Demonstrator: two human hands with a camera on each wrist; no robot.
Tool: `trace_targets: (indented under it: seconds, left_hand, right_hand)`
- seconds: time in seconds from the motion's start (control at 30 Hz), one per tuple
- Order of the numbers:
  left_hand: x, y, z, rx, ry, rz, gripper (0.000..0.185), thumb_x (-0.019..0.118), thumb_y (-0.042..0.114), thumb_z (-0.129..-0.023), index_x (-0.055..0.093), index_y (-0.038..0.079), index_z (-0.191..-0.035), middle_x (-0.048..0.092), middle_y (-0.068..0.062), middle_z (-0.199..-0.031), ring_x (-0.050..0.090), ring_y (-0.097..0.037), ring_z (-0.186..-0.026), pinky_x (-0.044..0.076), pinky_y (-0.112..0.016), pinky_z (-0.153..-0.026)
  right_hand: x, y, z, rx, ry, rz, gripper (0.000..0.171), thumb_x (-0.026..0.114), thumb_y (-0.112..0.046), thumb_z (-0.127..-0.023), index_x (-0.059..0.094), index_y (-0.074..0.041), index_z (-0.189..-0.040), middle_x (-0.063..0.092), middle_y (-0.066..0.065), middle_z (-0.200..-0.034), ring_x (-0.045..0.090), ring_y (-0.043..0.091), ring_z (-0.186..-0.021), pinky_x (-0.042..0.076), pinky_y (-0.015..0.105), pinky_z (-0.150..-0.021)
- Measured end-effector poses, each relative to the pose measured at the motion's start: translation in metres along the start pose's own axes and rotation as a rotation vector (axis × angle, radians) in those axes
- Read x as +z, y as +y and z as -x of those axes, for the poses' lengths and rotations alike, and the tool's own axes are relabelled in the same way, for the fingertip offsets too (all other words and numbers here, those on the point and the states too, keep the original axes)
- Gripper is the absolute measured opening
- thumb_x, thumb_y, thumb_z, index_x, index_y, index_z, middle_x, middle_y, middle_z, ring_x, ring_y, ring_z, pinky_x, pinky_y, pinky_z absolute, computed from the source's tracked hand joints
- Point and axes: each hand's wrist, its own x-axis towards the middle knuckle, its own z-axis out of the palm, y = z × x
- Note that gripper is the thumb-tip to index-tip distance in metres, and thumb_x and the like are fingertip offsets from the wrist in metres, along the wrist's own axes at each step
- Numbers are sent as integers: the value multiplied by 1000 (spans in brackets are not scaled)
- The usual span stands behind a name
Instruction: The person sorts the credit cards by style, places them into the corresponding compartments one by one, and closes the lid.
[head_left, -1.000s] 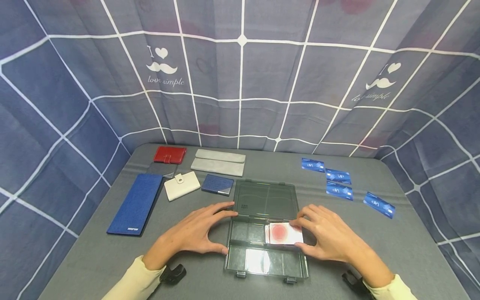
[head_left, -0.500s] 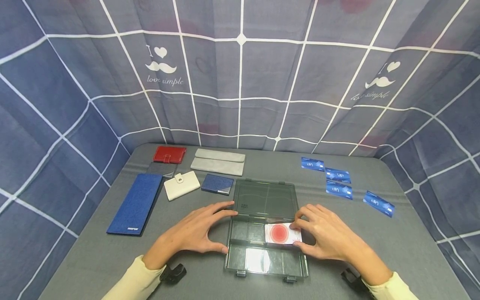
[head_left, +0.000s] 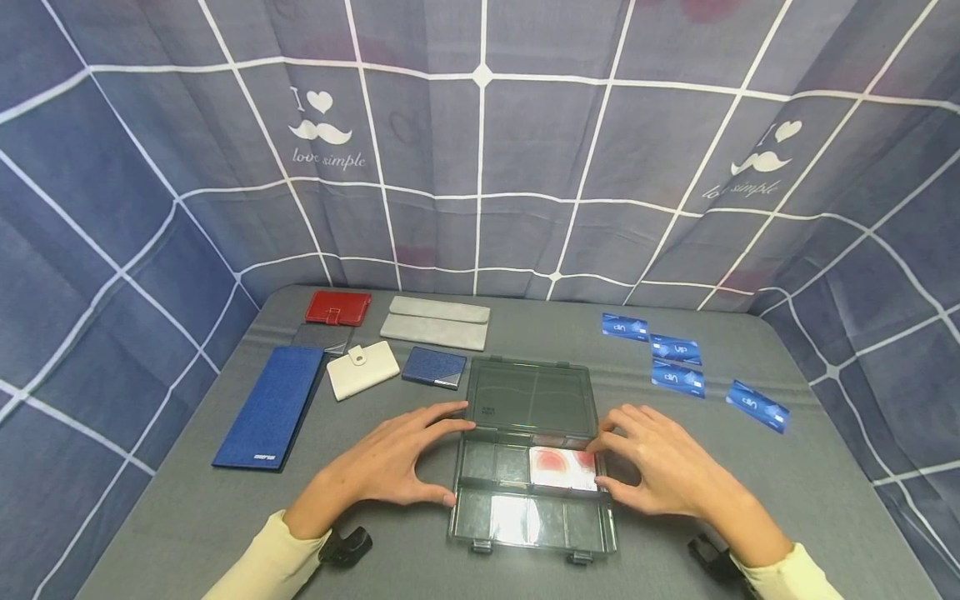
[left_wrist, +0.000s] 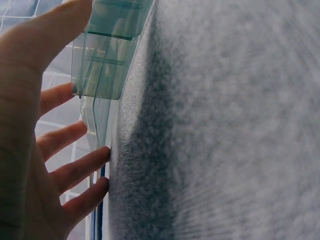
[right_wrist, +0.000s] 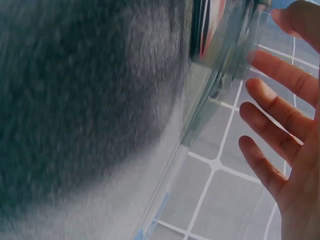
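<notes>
A clear greenish compartment box (head_left: 525, 521) lies open near the table's front edge, its lid (head_left: 532, 398) flat behind it. A white card with a red spot (head_left: 561, 468) lies in the box's rear right compartment. My left hand (head_left: 450, 461) rests against the box's left side, thumb on the wall and fingers fairly straight. My right hand (head_left: 604, 467) hovers at the box's right edge with fingers spread, holding nothing. The left wrist view shows the box (left_wrist: 107, 55) beside my left hand's fingers (left_wrist: 75, 165). In the right wrist view the box (right_wrist: 225, 35) stands beside my right hand's fingers (right_wrist: 280, 115).
On the grey table (head_left: 750, 500), left of the box, lie a long blue wallet (head_left: 272, 406), a white snap wallet (head_left: 363, 370), a small blue card case (head_left: 435, 367), a grey pouch (head_left: 437, 323) and a red wallet (head_left: 338, 307). Several blue cards (head_left: 678, 360) lie at the right rear. Blue checked cloth walls surround the table.
The right hand lowered the red-spotted card into the rear right compartment, let it go and drew back slightly. The left hand has stayed put.
</notes>
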Motion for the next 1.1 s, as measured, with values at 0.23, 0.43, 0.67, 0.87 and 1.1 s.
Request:
trace_targets:
  seconds: [0.23,0.43,0.67,0.87,1.1]
  left_hand:
    - [0,0,0,3,2,1,95,81,75,-80,50,35,-160,37,4,-172,53,-27,-145,51,-55,-108]
    - [0,1,0,4,2,5,95,82,74,-80,51,34,-160,37,5,-173,53,-27,-145,51,-55,-108]
    - [0,0,0,5,2,5,95,80,76,-80,51,33,-160,37,5,-173,52,-27,-146,50,-55,-110]
    - [-1,0,1,-5,-6,12,94,80,76,-81,51,34,-160,36,7,-173,51,-26,-147,49,-56,-110]
    - [0,0,1,-3,-7,18,94,81,75,-81,51,33,-160,36,6,-173,50,-26,-148,49,-56,-111]
  right_hand:
    - [-7,26,6,54,44,-103,34,88,-35,-84,78,-24,-114,64,-15,-115,65,11,-108,54,43,-92]
    - [-10,53,19,187,57,-138,43,93,-25,-79,78,-20,-120,67,-15,-121,66,14,-116,52,40,-95]
    - [-10,82,38,312,35,-109,51,94,-18,-79,75,-17,-126,71,-4,-126,66,25,-118,50,49,-96]
    - [-8,109,53,385,12,-109,55,96,-17,-79,74,-14,-129,70,7,-128,66,35,-120,50,58,-96]
    - [-10,136,66,433,-27,-87,57,96,-19,-79,72,-12,-130,70,16,-123,67,43,-114,52,66,-91]
